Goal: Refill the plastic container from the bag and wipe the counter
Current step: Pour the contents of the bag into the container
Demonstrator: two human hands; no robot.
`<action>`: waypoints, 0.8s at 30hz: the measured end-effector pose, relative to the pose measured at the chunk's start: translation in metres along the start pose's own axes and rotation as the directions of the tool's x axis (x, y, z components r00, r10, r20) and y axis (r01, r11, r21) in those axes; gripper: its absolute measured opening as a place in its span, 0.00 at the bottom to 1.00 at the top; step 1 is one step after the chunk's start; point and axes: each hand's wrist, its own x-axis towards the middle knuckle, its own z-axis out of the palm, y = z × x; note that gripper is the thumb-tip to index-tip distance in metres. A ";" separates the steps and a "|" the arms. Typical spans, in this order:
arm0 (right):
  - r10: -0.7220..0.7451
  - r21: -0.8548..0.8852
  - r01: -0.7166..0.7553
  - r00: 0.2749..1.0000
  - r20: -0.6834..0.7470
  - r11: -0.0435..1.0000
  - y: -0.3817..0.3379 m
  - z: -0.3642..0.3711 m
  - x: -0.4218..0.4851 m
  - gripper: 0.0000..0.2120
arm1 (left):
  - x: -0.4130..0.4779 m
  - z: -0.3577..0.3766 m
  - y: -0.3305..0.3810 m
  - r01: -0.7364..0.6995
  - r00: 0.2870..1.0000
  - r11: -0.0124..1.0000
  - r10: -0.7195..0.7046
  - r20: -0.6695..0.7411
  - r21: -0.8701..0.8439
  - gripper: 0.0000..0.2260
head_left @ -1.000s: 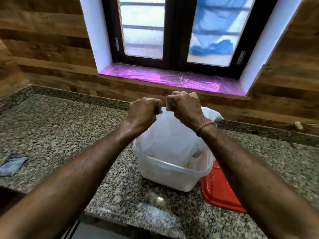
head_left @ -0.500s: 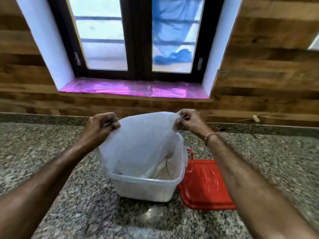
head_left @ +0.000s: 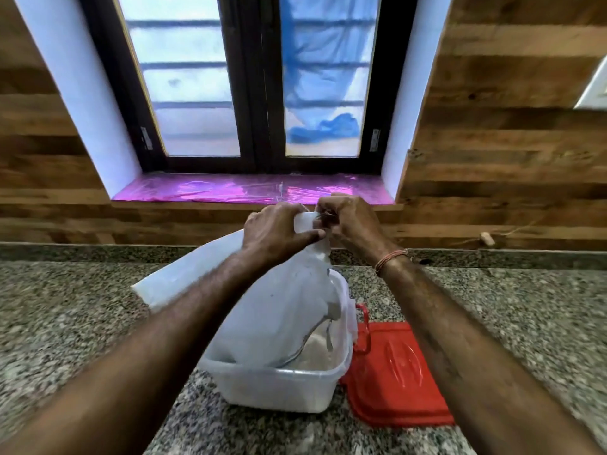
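At frame centre I pinch the bag's (head_left: 279, 310) top with both hands, left (head_left: 279, 229) and right (head_left: 353, 221), its bottom sitting in the container (head_left: 279, 385) on the counter (head_left: 82, 323) beside the red lid (head_left: 394, 372); I'd lift slowly, mouth inside the rim.

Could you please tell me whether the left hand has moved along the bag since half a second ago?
Yes. The left hand has moved right along the bag top to meet the right hand, judged against the container.
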 end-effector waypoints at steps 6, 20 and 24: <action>0.270 0.424 -0.281 0.959 0.089 0.861 0.017 0.015 -0.028 0.06 | 0.008 0.023 0.005 0.026 0.997 0.999 -0.028 -0.077 -0.028 0.14; 0.478 0.496 -0.567 0.823 0.307 0.658 0.032 0.064 -0.101 0.08 | 0.013 0.028 -0.009 0.278 0.920 0.863 -0.365 -0.141 -0.423 0.09; 0.546 0.332 -0.568 0.821 0.166 0.753 0.024 0.071 -0.105 0.08 | 0.013 0.027 -0.017 0.343 0.899 0.757 -0.436 -0.039 -0.557 0.07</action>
